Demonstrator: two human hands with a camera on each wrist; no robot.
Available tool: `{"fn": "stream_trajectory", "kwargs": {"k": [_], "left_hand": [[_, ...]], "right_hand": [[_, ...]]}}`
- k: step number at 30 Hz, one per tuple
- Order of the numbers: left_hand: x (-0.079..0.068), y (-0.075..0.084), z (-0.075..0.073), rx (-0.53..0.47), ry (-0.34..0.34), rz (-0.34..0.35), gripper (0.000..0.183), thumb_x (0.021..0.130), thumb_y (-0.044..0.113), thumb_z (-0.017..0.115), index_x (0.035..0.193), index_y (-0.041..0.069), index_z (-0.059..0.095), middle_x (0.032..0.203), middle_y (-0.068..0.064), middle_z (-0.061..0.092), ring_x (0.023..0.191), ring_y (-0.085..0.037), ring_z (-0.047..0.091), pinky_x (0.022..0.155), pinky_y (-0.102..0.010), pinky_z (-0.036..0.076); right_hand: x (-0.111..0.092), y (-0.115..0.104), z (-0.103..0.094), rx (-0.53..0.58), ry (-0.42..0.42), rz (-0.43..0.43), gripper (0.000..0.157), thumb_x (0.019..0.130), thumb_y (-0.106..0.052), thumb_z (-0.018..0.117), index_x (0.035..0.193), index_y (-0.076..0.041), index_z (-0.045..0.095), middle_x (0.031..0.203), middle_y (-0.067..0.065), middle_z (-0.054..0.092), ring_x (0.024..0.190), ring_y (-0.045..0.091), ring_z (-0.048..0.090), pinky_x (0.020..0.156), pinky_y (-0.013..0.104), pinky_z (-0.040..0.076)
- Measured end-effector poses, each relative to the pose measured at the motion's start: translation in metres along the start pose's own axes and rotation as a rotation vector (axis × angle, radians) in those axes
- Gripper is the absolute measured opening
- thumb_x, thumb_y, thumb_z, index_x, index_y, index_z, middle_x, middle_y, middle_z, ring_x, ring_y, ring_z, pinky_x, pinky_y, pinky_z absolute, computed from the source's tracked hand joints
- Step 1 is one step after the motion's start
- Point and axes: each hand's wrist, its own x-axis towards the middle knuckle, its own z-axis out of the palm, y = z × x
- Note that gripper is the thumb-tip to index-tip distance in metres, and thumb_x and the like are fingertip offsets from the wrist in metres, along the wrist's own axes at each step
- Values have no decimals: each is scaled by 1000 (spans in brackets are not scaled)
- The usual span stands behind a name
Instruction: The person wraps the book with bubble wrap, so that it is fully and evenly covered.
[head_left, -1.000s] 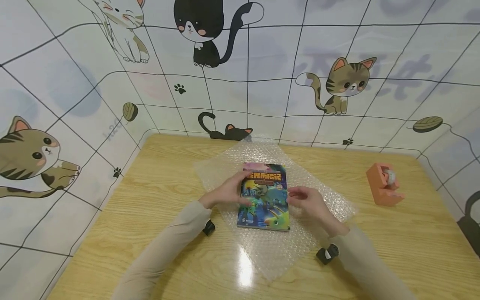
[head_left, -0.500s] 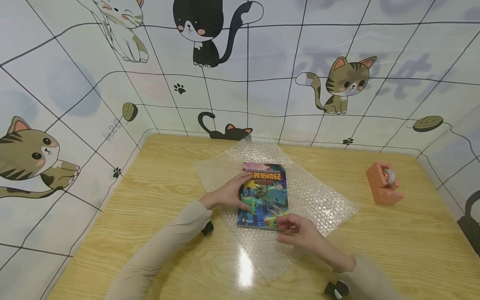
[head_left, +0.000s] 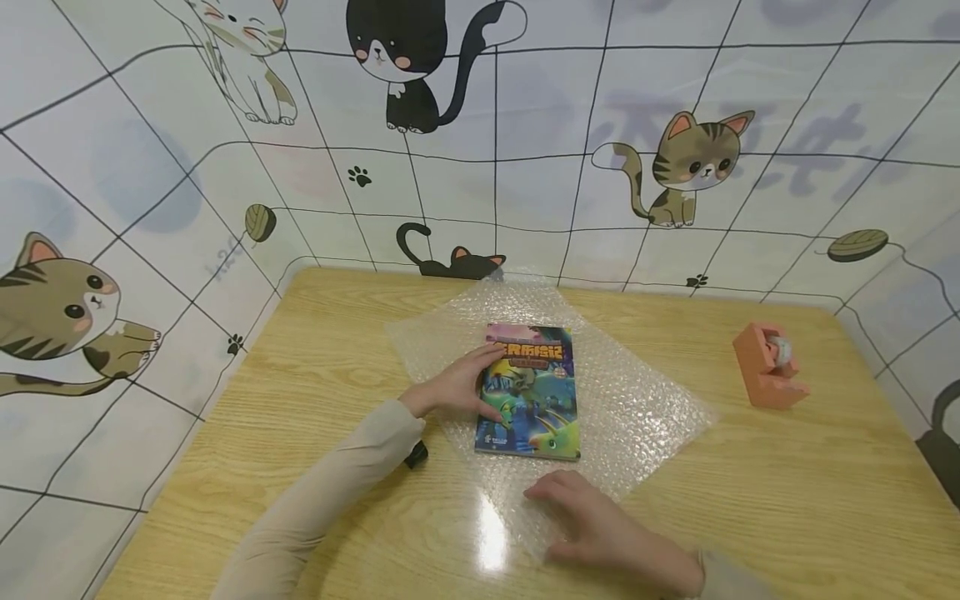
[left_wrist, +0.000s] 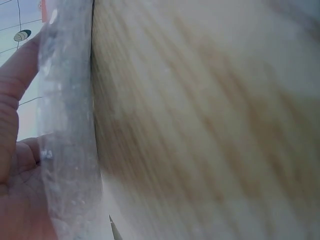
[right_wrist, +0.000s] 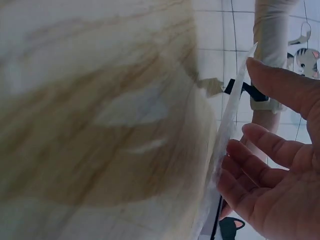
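Observation:
A colourful paperback book (head_left: 532, 396) with a dinosaur cover lies face up on a sheet of clear bubble wrap (head_left: 637, 408), which is turned cornerwise on the table. My left hand (head_left: 452, 388) rests on the book's left side, thumb and fingers spread over the cover. Over the wrap's near corner hovers my right hand (head_left: 603, 529), thumb apart from loosely bent fingers. In the right wrist view the edge of the bubble wrap (right_wrist: 227, 130) runs close by the fingertips (right_wrist: 234, 145), with nothing pinched. The left wrist view has the wrap (left_wrist: 70, 125) in front of the left hand (left_wrist: 22, 180).
An orange tape dispenser (head_left: 768, 371) with a roll of clear tape stands at the right of the wooden table (head_left: 330, 350). A cloth printed with cats (head_left: 555, 167) hangs behind and along the sides.
My right hand has left the book's right edge and moved toward me, past the book's lower right corner, to the near corner of the bubble wrap. My left hand stays on the book.

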Motion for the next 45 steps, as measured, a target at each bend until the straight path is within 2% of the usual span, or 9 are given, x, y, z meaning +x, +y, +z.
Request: {"fn": "stream_trajectory", "kwargs": {"k": [3, 7, 14, 18, 24, 28, 32, 37, 45], "left_hand": [[1, 0, 0, -3, 1, -1, 107, 65, 36, 86, 147, 2, 25, 154, -11, 19, 141, -26, 17, 114, -39, 19], [1, -1, 1, -4, -5, -9, 106, 66, 36, 85, 147, 2, 25, 154, -10, 19, 141, -25, 16, 114, -39, 19], [1, -2, 1, -2, -2, -3, 107, 66, 36, 85, 147, 2, 25, 154, -10, 19, 141, -25, 16, 114, -38, 19], [0, -1, 0, -4, 2, -4, 107, 66, 36, 85, 147, 2, 25, 154, -10, 19, 141, -25, 16, 114, -38, 18], [-1, 1, 0, 7, 0, -3, 108, 65, 36, 85, 147, 2, 25, 155, -10, 18, 141, -26, 16, 114, -39, 17], [-1, 3, -1, 0, 2, -1, 108, 65, 35, 86, 147, 1, 25, 154, -11, 19, 141, -26, 16, 114, -39, 17], [-2, 4, -1, -11, 4, -9, 107, 65, 34, 86, 147, 1, 25, 154, -11, 19, 141, -27, 17, 114, -39, 18], [-2, 3, -1, -12, 0, -11, 107, 66, 35, 86, 147, 2, 25, 155, -10, 19, 141, -26, 17, 114, -38, 19], [-1, 3, -1, -9, -9, -9, 102, 69, 30, 84, 147, 2, 25, 155, -10, 18, 141, -26, 16, 113, -39, 20]], "right_hand": [[-1, -6, 0, -72, -45, 3, 69, 58, -19, 84, 121, -8, 57, 118, 3, 53, 108, 21, 51, 90, 38, 48], [-1, -11, 0, -139, -47, 16, 68, 54, -11, 81, 118, -8, 58, 117, 2, 53, 107, 21, 51, 89, 36, 49], [4, -9, -2, -139, 76, -42, 34, 63, -2, 72, 94, -11, 61, 95, -3, 59, 89, 14, 57, 78, 28, 52], [12, -7, -11, -116, 137, -61, 23, 70, 0, 72, 85, -13, 61, 83, -7, 62, 78, 10, 59, 70, 22, 52], [31, -7, -30, -90, 199, 62, 19, 73, 2, 73, 79, -13, 63, 77, -7, 63, 71, 6, 57, 60, 23, 52], [46, -2, -41, -87, 234, 93, 19, 73, 5, 73, 79, -11, 64, 77, -4, 65, 70, 7, 59, 58, 24, 52], [59, 8, -47, -18, 218, 153, 12, 77, 2, 72, 80, -7, 66, 76, -2, 65, 68, 9, 59, 56, 23, 51], [72, 28, -49, 91, 191, 285, 4, 81, -1, 70, 82, -3, 67, 76, 1, 66, 65, 8, 58, 55, 21, 51], [83, 53, -48, 97, 182, 367, 5, 80, 0, 70, 82, -3, 67, 76, 2, 65, 68, 13, 60, 60, 23, 51]]}}
